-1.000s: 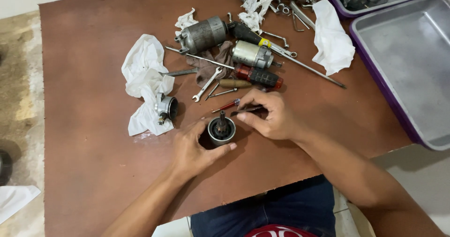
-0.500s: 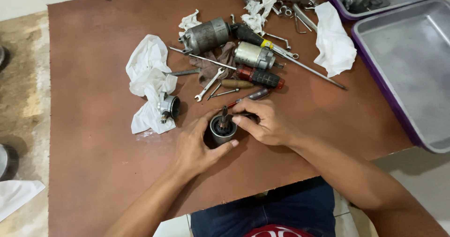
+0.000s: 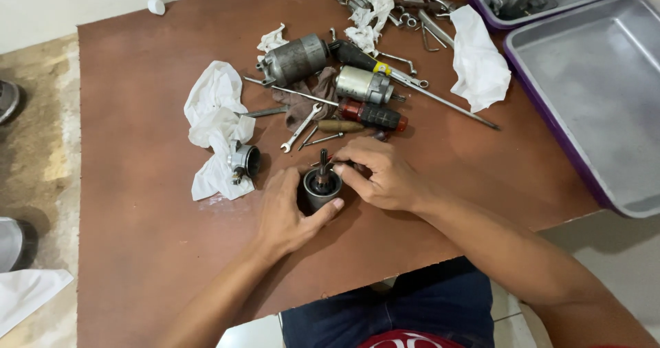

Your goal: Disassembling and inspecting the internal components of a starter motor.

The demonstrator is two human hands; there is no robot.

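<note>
Head camera looks steeply down—table [image 3: 137, 252] close below.

You have a small grey metal cylinder [image 3: 322, 186] standing upright near the bench's front edge, a dark shaft poking from its open top.

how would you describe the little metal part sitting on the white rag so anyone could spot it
Start at the brown table, then the crumpled white rag left of the tool pile. The small metal cup-shaped part rests on the rag's lower right edge, its dark open mouth showing.

The only label is a yellow band [image 3: 382, 68] around a black tool handle, upper middle of frame.
</note>
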